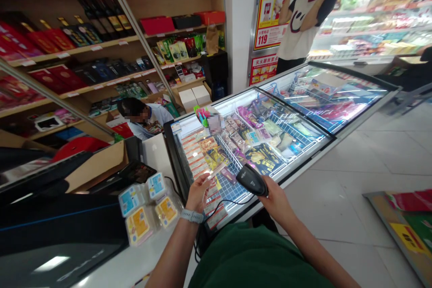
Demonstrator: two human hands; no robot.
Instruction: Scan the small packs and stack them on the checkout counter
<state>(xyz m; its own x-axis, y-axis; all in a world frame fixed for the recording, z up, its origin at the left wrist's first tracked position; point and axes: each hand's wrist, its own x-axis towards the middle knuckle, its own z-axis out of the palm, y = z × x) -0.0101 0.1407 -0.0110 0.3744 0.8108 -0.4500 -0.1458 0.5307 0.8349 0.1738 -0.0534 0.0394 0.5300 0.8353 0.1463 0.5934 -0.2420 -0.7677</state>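
A black handheld barcode scanner (251,181) is gripped in my right hand (272,197), over the near end of the glass-topped freezer (297,172). Its black cable (224,201) loops down toward my left wrist. My left hand (198,192), with a grey watch strap on the wrist, pinches a thin pale strip (218,171); what it is I cannot make out. Below the glass lie wire baskets (231,155) with packaged frozen treats. Left of my left hand, several clear packs with blue and yellow labels (139,225) are stacked on the white counter (111,261).
One person (150,119) is low beside the shelves at the freezer's far left corner. Another person (305,22) stands beyond the freezer. Shelves of boxes and bottles (84,29) line the left. An open cardboard box (97,166) is behind the counter; a display stand (401,225) is at right.
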